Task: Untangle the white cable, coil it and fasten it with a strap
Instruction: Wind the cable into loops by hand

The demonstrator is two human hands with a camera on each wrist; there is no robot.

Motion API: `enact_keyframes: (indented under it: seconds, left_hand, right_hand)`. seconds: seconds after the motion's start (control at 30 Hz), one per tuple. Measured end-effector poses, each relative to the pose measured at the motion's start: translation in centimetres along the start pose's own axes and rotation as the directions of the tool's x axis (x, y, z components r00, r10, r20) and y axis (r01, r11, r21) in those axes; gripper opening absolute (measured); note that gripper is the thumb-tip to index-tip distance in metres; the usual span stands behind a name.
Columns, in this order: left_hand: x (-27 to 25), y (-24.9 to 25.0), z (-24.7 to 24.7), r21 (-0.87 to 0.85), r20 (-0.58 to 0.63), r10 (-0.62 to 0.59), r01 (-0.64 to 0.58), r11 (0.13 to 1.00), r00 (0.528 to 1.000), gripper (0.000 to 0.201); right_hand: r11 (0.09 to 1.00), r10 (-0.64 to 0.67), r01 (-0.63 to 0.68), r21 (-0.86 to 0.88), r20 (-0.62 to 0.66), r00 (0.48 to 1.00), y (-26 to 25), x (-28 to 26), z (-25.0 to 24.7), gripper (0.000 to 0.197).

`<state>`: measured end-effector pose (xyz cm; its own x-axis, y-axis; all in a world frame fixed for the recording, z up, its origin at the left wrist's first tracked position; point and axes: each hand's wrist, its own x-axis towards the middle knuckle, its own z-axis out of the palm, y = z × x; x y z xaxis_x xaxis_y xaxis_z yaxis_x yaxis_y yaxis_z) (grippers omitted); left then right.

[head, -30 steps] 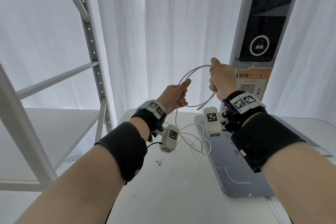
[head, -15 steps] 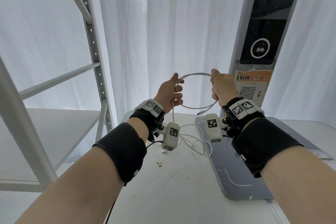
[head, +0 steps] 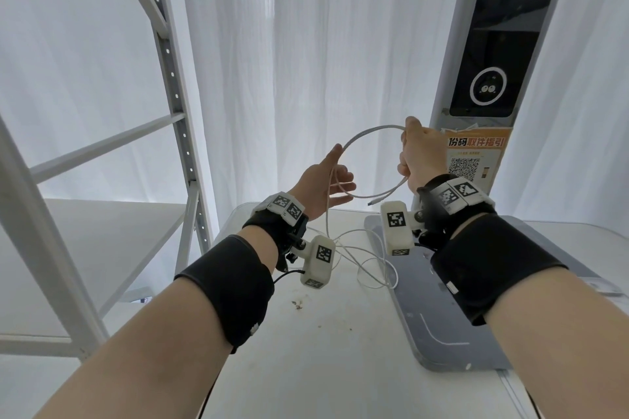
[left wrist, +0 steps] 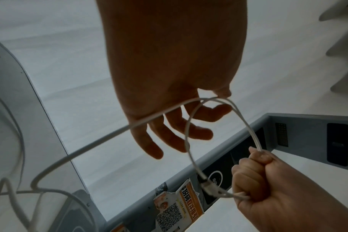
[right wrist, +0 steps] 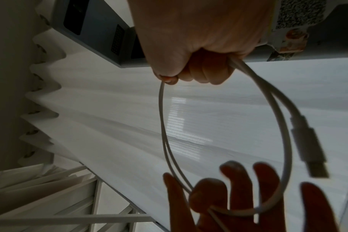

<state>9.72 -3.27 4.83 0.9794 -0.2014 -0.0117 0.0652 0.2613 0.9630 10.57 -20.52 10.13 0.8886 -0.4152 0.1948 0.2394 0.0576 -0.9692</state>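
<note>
Above the table (head: 306, 367), a loop of the white cable (head: 367, 131) is gripped in the closed right hand (head: 420, 153). At nine o'clock of the loop, the left hand (head: 320, 180) is spread open, the cable draped across its fingers (left wrist: 197, 133); slack lies tangled below.

Black wristbands (head: 224, 286), white tagged wrist cameras (head: 318, 262)

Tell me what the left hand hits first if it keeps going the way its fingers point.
Probably the white cable loop already across the left hand's fingers; beyond it, the right hand, though depth is unclear.
</note>
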Motion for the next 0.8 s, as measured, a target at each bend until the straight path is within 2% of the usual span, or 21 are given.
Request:
enact_keyframes:
  seconds: [0.13,0.2,0.33,0.5,0.8]
  left_hand:
    - [-0.1,-0.6,0.3,-0.004,0.033,0.027,-0.027,1.000,0.999,0.061]
    - [-0.2,-0.7,0.3,-0.047,0.042,0.043,-0.041,0.998,0.998,0.058]
    - [-0.3,-0.3,0.5,-0.175,-0.027,0.085,-0.089,0.981,0.996,0.049]
    - [-0.4,1.3,0.6,-0.329,-0.044,0.082,-0.092,0.940,0.996,0.038]
    - [-0.5,1.6,0.7,-0.290,-0.007,0.125,-0.121,0.949,0.992,0.034]
  right_hand:
    - [0.999,0.021,-0.020,0.036,-0.021,1.000,-0.1,0.0,0.1,0.043]
    - [0.998,0.037,-0.035,0.060,-0.031,0.999,-0.1,0.1,0.1,0.042]
    - [0.994,0.069,-0.066,0.088,-0.032,0.997,0.0,0.0,0.2,0.041]
    - [0.999,0.051,-0.051,0.010,-0.038,0.998,0.1,-0.2,0.3,0.039]
    - [0.998,0.010,-0.013,-0.058,-0.046,0.999,0.4,-0.4,0.2,0.042]
